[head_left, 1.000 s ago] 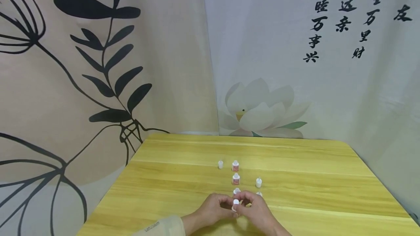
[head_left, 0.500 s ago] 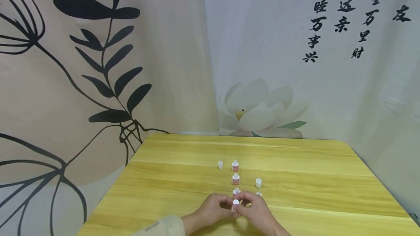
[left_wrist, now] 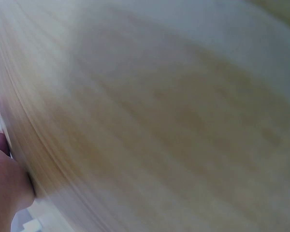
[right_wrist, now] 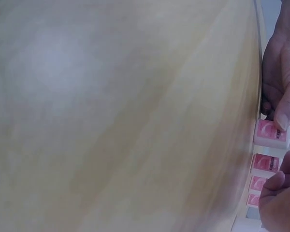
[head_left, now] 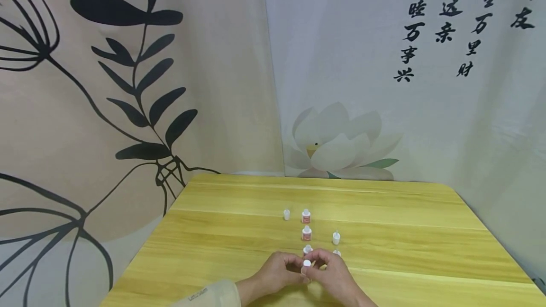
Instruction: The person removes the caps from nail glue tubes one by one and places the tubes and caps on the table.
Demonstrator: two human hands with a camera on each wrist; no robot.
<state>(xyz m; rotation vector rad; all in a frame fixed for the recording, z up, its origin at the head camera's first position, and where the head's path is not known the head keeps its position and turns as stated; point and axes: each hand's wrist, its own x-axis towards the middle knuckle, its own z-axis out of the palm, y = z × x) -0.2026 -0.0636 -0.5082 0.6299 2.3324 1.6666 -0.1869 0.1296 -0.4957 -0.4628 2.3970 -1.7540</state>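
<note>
Near the front of the table, both hands meet at a small white bottle with a pink label [right_wrist: 271, 134]. My left hand [head_left: 276, 271] grips its body, the thumb lying across the label in the right wrist view. My right hand [head_left: 330, 271] pinches the white cap [head_left: 307, 263] at the bottle's top, thumb and forefinger around it. Fingers hide most of the bottle in the head view. Just beyond the hands stands another bottle [head_left: 308, 249], partly covered. Two more labelled bottles, a middle one [head_left: 306, 234] and a far one [head_left: 306, 216], continue the row.
Left of the far bottle stands a small whitish cap [head_left: 286, 214]. To the right of the row is a white piece with a thin tip [head_left: 336, 237]; a similar white piece [head_left: 337, 253] shows partly behind the right hand. A printed curtain [head_left: 230, 84] hangs behind the wooden table [head_left: 384, 212].
</note>
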